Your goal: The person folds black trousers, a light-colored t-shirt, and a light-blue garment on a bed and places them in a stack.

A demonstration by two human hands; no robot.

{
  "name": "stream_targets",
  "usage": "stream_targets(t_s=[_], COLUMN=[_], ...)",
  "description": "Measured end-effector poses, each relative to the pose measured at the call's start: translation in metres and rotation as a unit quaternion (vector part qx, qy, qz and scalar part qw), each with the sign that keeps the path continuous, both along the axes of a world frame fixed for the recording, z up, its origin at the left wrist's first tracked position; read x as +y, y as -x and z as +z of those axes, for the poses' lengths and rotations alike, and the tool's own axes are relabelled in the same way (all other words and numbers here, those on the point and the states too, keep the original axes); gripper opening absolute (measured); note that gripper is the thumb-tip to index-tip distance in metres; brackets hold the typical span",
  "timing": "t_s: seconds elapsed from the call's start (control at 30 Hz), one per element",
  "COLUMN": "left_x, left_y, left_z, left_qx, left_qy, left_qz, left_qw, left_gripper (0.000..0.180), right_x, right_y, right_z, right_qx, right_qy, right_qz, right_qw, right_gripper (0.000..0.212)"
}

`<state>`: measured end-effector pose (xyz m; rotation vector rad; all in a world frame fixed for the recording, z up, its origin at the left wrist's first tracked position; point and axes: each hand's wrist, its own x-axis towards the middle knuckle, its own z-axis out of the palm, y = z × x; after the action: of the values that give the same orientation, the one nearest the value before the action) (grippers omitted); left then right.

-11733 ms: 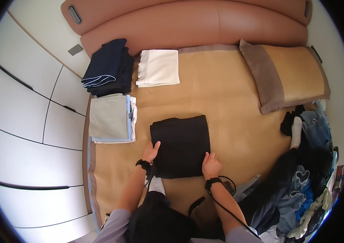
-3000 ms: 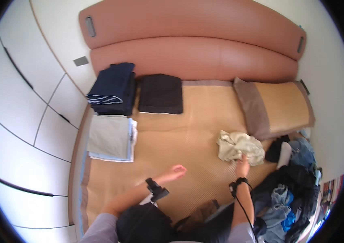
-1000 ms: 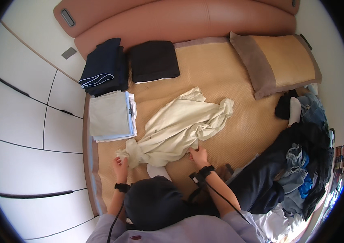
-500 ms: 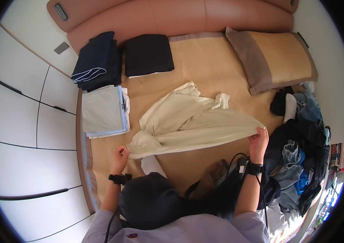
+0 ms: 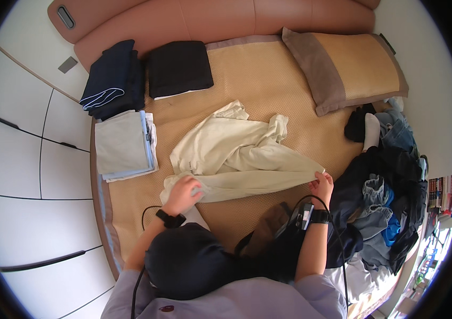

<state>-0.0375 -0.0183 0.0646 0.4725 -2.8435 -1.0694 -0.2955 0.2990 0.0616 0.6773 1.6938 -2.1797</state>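
A cream shirt (image 5: 242, 151), partly folded over itself, lies on the woven bed mat in front of me. One short sleeve opening points toward the headboard, and small dark print shows near its left part. My right hand (image 5: 321, 187) pinches the shirt's near right corner between thumb and fingers. Over the shirt's near left part is my left hand (image 5: 182, 194), its fingers bent and somewhat apart, with no cloth visibly gripped. Whether its fingertips touch the cloth is hard to see.
Folded navy clothes (image 5: 111, 77), a folded black garment (image 5: 180, 69) and a stack of pale folded clothes (image 5: 122, 143) sit at the left. A pillow (image 5: 364, 66) lies far right, above a heap of loose clothes (image 5: 383, 186). White cabinets (image 5: 7, 165) stand along the left.
My left hand has let go of the shirt's left end and moved right, over the cloth. My right hand still holds its corner, a little lower and further left in view.
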Motion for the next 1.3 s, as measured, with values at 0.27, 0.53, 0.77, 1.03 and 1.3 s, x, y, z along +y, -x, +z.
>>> stream_targets(t_s=[0.27,0.53,0.77,1.03,1.3], left_x=[0.028,0.000,-0.018,-0.023,-0.043], left_y=[0.029,0.001,-0.038,-0.076,-0.081], left_z=[-0.035,0.012,0.059,0.094,0.209], left_qx=[-0.005,-0.066,-0.036,-0.081,-0.037], left_qy=[0.158,-0.078,-0.102,-0.056,-0.081], left_qz=[-0.181,-0.046,0.003,-0.054,0.046], left_qw=[0.971,0.994,0.994,0.994,0.995], left_gripper=[0.020,0.022,0.027,0.016,0.014], right_x=[-0.010,0.005,-0.004,0.031,0.065], right_y=[-0.013,-0.006,-0.010,-0.005,0.001], right_z=[0.017,0.025,0.050,0.139,0.234], right_qx=[0.011,0.023,-0.015,-0.012,0.040], right_qy=[0.045,0.081,0.174,-0.145,-0.244], right_qz=[-0.036,0.035,0.090,0.506,0.504], right_qw=[0.998,0.996,0.981,0.850,0.827], right_gripper=[0.027,0.042,0.045,0.020,0.017])
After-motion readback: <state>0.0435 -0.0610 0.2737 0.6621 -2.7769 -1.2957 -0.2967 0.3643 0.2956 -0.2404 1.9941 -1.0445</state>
